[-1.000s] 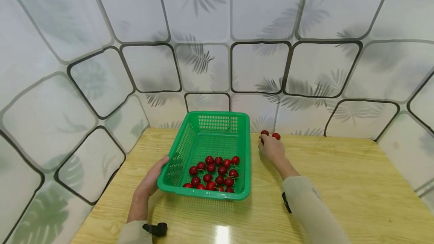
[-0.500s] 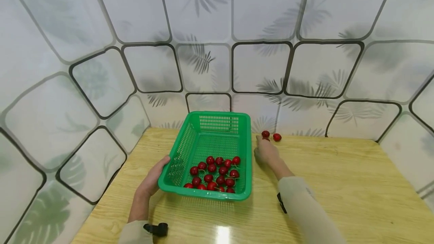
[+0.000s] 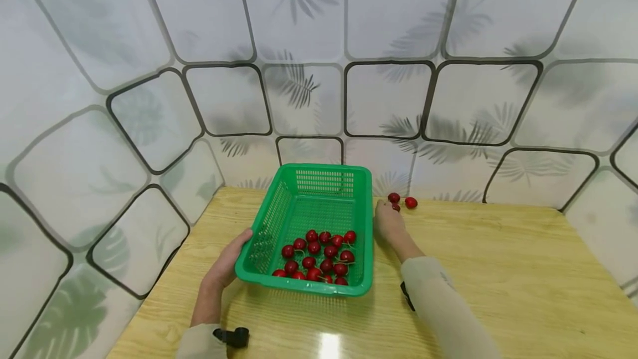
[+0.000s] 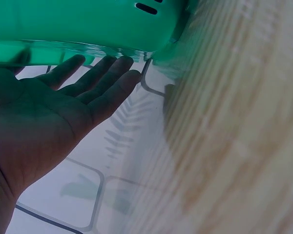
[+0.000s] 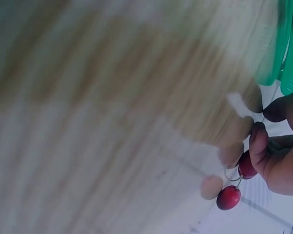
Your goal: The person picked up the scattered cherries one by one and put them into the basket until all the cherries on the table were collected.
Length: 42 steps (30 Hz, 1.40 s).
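A green plastic basket [image 3: 370, 226] holds many red cherries [image 3: 314, 247], gathered at its near end. My left hand [image 3: 226, 262] grips the basket's left rim, thumb over the edge; in the left wrist view its fingers [image 4: 107, 80] stretch along the outside wall. Beyond the basket's right side, my right hand [image 3: 390, 223] is low at the table beside loose cherries [image 3: 411, 203]. In the right wrist view, a gap shows between two fingertips of that hand [image 5: 283, 146]. One cherry [image 5: 246, 165] lies partly behind a finger, with another stemmed cherry [image 5: 228, 198] below it.
The pale wooden table [image 3: 498, 270] extends to the right of the right forearm. A patterned wall covering [image 3: 384, 98] rises directly behind the table's back edge, close to the loose cherries, and also stands along the left side.
My right hand has drawn slightly left and down from the loose cherries, uncovering more of one beside its fingertips. The left hand and basket keep their place.
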### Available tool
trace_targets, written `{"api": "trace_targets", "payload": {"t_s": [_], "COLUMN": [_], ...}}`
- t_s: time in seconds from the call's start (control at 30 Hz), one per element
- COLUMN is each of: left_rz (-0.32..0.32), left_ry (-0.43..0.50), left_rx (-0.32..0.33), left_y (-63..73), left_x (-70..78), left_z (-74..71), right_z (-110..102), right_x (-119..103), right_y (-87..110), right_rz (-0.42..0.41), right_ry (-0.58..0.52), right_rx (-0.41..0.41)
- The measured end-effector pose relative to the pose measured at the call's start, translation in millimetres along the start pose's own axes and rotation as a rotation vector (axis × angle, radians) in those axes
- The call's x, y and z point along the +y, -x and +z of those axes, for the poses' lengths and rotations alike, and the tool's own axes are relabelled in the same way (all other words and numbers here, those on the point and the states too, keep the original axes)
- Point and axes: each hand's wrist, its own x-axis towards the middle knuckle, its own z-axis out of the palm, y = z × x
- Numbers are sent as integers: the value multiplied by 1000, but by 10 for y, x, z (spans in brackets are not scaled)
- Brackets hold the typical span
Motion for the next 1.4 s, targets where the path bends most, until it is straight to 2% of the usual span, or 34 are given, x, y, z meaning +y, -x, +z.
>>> {"api": "trace_targets", "payload": {"t_s": [0.3, 0.67, 0.9, 1.13, 1.4], "left_rz": [19, 16, 4, -2, -15], "left_ry": [7, -2, -6, -4, 3], "left_rx": [-16, -14, -21, -19, -11], "left_y": [-21, -14, -11, -10, -2], "left_x": [10, 27, 35, 24, 8], "left_z": [13, -16, -21, -20, -13], "right_z": [-9, -55, -79, -148, -269], "right_x": [27, 64, 119, 160, 198], "right_y": [0, 0, -6, 8, 50], "right_rz": [41, -9, -56, -62, -74], "right_ry": [15, 30, 10, -32, -62], "right_rx": [52, 47, 154, 172, 259]}}
